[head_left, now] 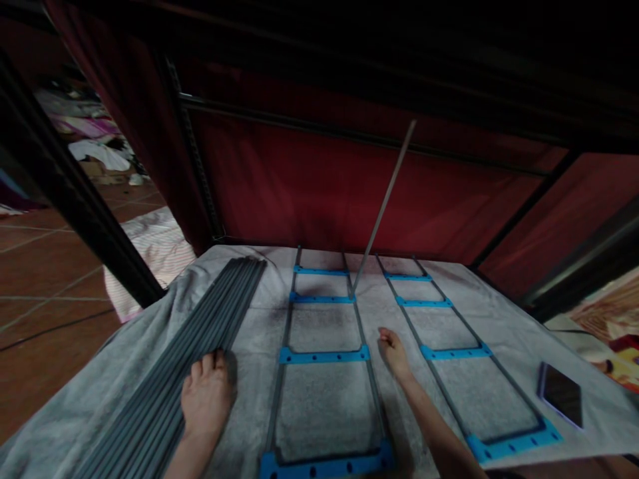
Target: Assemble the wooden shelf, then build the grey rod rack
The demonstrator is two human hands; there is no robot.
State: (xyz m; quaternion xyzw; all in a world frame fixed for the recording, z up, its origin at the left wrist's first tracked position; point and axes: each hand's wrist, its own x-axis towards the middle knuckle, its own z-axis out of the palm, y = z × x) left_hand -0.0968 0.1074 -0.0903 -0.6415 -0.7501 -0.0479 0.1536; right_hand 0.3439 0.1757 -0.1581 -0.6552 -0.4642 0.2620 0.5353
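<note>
At the lower left, my left hand (206, 396) lies over a bundle of long grey rods (210, 313), its fingers bent at the bundle's right edge and the fingertips hidden. My right hand (394, 352) is closed between two ladder-like frames, with nothing visible in it. The left frame has grey rails joined by blue crosspieces (323, 357); the right frame, with similar blue crosspieces (456, 352), lies beside my right forearm. A single thin grey rod (384, 199) rises at a slant from near the left frame's second crosspiece, apart from my right hand.
A grey cloth (249, 399) covers the work surface. A phone (562, 394) lies at its right. Red fabric (309, 193) hangs behind, and dark metal posts (110, 233) stand at the sides. Beyond the left post are a tiled floor (44, 266) and piled household things.
</note>
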